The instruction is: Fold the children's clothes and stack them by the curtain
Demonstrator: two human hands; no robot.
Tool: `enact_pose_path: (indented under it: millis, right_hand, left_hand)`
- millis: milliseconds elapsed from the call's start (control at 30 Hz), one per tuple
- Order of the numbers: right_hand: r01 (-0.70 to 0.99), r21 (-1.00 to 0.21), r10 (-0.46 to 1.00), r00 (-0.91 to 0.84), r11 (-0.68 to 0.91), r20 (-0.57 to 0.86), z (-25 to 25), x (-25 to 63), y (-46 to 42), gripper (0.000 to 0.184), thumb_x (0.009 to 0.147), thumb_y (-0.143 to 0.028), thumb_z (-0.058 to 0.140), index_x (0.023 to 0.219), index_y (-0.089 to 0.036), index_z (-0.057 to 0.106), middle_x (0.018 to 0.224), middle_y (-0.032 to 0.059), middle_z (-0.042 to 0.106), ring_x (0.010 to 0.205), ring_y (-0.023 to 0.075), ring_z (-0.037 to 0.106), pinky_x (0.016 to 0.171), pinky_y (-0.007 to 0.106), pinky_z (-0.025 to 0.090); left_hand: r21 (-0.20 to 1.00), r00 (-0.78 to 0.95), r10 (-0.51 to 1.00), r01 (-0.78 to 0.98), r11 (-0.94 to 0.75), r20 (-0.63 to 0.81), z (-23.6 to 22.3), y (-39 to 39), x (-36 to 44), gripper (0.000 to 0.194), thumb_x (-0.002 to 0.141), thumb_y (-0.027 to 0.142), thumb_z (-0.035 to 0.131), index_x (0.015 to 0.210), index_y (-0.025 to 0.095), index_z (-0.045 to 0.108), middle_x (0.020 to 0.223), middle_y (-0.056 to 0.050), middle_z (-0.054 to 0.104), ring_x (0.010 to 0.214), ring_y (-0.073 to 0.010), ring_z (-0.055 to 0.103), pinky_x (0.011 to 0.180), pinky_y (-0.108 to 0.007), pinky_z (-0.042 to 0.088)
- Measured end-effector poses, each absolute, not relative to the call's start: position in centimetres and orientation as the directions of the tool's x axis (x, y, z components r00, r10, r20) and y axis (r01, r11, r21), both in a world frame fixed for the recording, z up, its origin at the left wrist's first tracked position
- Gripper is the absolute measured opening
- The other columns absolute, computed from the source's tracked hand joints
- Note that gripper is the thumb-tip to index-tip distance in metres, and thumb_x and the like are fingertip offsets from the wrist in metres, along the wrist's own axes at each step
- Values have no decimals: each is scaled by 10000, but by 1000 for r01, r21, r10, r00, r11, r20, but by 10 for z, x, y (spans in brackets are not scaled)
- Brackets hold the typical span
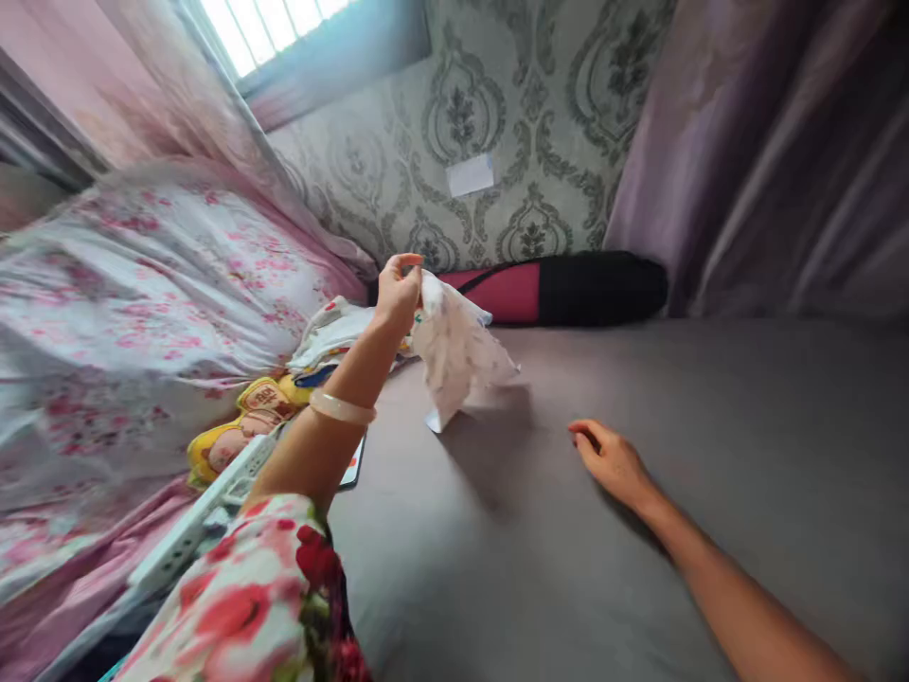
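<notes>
My left hand (398, 292) is raised over the bed, fingers pinched on the top edge of a small white printed cloth (458, 355) that hangs down with its lower corner touching the grey bed sheet (639, 568). A pale bangle circles that wrist. My right hand (612, 462) rests on the grey sheet to the right of the cloth, fingers curled downward, nothing seen in it. Just left of the left hand lies a heap of small folded clothes (333, 336).
A pink floral quilt (142, 294) is bunched at the left. A yellow packet (241, 426) and a white plastic basket rim (213, 502) sit by my left arm. A red and black roll (561, 289) lies against the patterned wall. A purple curtain (781, 152) hangs at right.
</notes>
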State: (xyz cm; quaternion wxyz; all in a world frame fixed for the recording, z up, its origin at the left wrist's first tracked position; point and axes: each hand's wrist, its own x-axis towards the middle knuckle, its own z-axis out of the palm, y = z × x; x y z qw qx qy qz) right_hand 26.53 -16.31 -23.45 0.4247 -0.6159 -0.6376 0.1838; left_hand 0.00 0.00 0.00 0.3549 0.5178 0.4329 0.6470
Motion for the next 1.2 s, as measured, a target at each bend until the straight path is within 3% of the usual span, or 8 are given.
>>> enact_pose_path:
  millis: [167,300,400,567,700,833,1000,1200]
  right_hand:
    - [569,-805,952,122,165,282,-226,264,-166,275,819,-330,455,929,-201,671,830,59,718,760,197,664,726,325,505]
    - [404,-902,944,213,149,252,-207,264,-169,301,871,-414,453,972,-202,640,889,82,715,835,216,678,772,365,525]
    - [291,-931,912,276,220,302,-189,258,-174,356,860,-497,528,1055,-207,597,1007,106,689,931,228,663,802,381,533]
    - [308,-905,870,304,295,387,-178,244,-181,586,705,-439,740,1193,-202,518,1200,123,604,1014,231,622,843,374,529]
    - [263,-937,877,363,229,316,-181,251,-180,396,826,-479,587,1080,-176,572,996,92,677,855,210,646,744,342,515]
    - [95,-961,879,389,260,276,-164,271,-180,433,803,-523,620,1062,-178,583,864,48,697,756,180,640,658,287,487]
    - [-10,-972,922,319,235,220,-116,287,-202,352,762,-472,705,986,-204,658,800,17,700,684,142,624,603,240,477]
    - [-120,-991,986,151,-57,-75,-77,299,-235,315,685,-492,781,811,-211,715,683,18,700,552,138,610,510,235,471]
  left_hand:
    - [933,-55,953,-192,-304,299,-14,-31,38,198,748,10,485,836,126,619,572,52,491,433,-48,468,495,-180,458]
    - [916,28,952,-285,-284,304,-30,-57,66,151,755,60,531,858,119,626,700,6,595,558,-74,596,643,-244,567]
    - [902,69,942,-318,-290,327,-41,-76,85,146,799,107,544,920,116,626,725,-2,613,599,-84,635,709,-263,581]
    - [886,99,912,-299,-354,398,-56,-105,110,207,845,150,530,1031,133,619,749,-6,631,681,-107,665,752,-264,567]
    - [862,45,867,-151,-485,496,-61,-117,113,210,840,169,548,1028,161,641,730,7,622,611,-89,610,643,-209,521]
    - [849,-55,851,-68,-524,522,-65,-117,102,150,825,198,580,961,165,636,655,33,565,560,-76,547,543,-176,446]
    - [926,31,929,-97,-364,369,-76,-107,83,170,780,288,659,879,156,618,525,74,475,434,-51,434,435,-168,334]
    - [999,302,952,-3,-54,52,-102,-101,81,255,715,313,744,817,130,600,483,56,513,373,-36,397,395,-174,260]
